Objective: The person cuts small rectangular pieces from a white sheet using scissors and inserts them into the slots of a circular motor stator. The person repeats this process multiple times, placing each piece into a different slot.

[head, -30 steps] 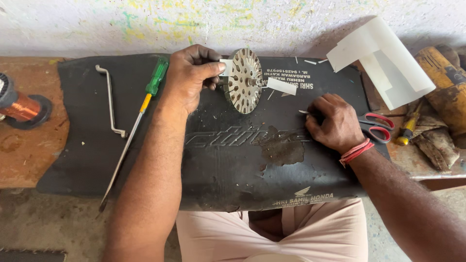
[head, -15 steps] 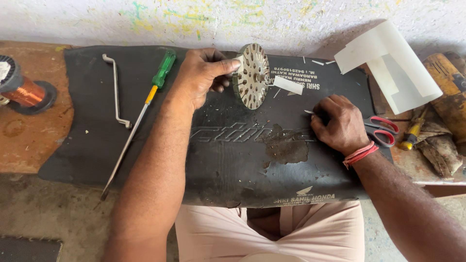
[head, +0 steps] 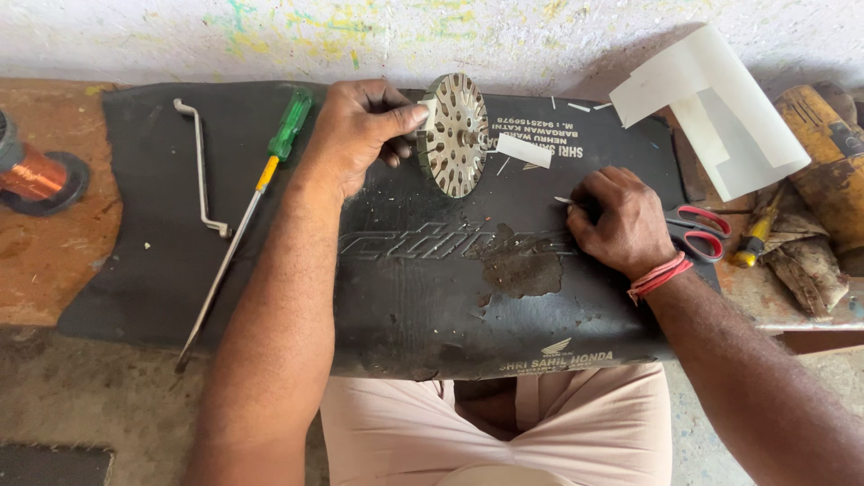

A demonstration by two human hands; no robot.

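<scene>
My left hand (head: 360, 135) grips a round slotted metal disc (head: 454, 135) and holds it on edge on the black rubber mat (head: 414, 297). My right hand (head: 621, 220) rests on the mat to the right, fingers curled around something thin and light that pokes out at the left; I cannot tell what it is. Red-handled scissors (head: 702, 232) lie right beside that hand. A small white paper strip (head: 524, 150) lies just right of the disc.
A long screwdriver with a green and yellow handle (head: 252, 193) and a bent metal rod (head: 202, 171) lie on the mat's left. A copper wire spool (head: 31, 171) stands at far left. Folded white sheets (head: 720, 108), a yellow-handled tool (head: 756, 238) and rusty parts sit right.
The view has drifted slightly. My left hand keeps the disc on edge, my right hand stays curled on the mat by the scissors.
</scene>
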